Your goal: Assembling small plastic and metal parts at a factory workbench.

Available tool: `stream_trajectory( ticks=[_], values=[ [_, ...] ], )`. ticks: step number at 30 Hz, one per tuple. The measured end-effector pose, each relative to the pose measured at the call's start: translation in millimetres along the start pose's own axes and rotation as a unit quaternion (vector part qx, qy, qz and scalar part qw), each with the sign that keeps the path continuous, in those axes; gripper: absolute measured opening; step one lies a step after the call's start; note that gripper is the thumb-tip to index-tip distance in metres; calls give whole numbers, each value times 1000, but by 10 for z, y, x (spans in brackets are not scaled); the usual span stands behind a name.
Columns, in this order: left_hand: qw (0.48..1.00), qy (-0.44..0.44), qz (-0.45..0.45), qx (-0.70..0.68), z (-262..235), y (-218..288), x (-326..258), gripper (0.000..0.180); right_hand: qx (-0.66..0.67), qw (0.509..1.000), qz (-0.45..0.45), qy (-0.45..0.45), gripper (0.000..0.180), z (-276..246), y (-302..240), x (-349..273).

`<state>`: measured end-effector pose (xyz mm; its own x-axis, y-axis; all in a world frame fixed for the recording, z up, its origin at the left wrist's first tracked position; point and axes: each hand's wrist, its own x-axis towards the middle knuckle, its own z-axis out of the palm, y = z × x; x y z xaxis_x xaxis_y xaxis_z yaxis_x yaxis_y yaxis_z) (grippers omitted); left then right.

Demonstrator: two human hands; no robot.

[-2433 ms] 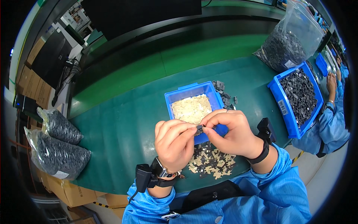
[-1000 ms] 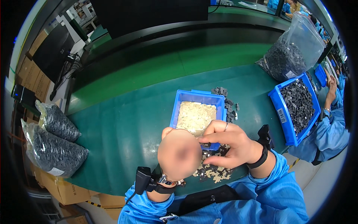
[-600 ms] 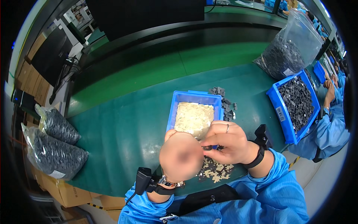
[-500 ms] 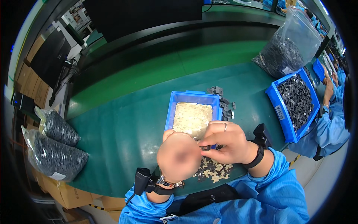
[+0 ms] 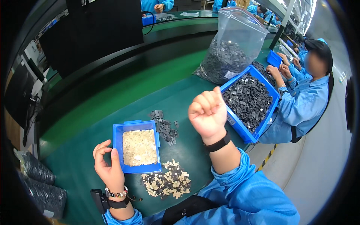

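My left hand [image 5: 108,167] is beside the left wall of a small blue bin [image 5: 116,150], its fingers loosely bent and apart from the thumb. Flat cream-coloured pieces [image 5: 139,147] fill that bin. Raised over the table, my right hand [image 5: 208,112] is at the near left edge of a larger blue bin [image 5: 240,132]. Its fingers are curled into the palm, and whatever they may hold is hidden. Small dark grey plastic pieces [image 5: 249,99] are heaped in the larger bin. In front of the small bin lies a mixed pile of cream and dark pieces [image 5: 168,182].
Loose grey pieces [image 5: 165,127] lie right of the small bin. A clear bag of dark pieces [image 5: 228,56] stands behind the larger bin. Filled bags [image 5: 43,191] sit at the lower left. A co-worker [image 5: 305,101] in blue sits at the right, and a dark monitor [image 5: 90,37] stands behind.
My hands were together over the mixed pile, the right pinching a small dark piece. They have parted: left beside the small bin, right out to the larger bin. The view has turned right.
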<state>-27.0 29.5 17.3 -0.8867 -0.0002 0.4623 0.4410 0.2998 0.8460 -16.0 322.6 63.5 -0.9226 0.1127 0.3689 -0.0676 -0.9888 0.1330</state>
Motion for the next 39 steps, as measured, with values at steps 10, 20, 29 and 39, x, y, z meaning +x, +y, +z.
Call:
stream_trajectory(
  ticks=[10,20,29,39],
  values=[
    [935,-35,-163,-312,210,-138,45,45,-537,802,256,-44,53,193,78,-110],
    [956,34,-129,-261,85,-96,36,39,-850,259,371,-270,27,11,440,-234],
    [972,26,-90,-217,164,-139,-13,35,-844,228,381,-300,25,-9,687,-356],
    [982,2,-60,-178,218,-122,-42,33,-837,224,400,-299,12,-37,684,-356]
  ],
)
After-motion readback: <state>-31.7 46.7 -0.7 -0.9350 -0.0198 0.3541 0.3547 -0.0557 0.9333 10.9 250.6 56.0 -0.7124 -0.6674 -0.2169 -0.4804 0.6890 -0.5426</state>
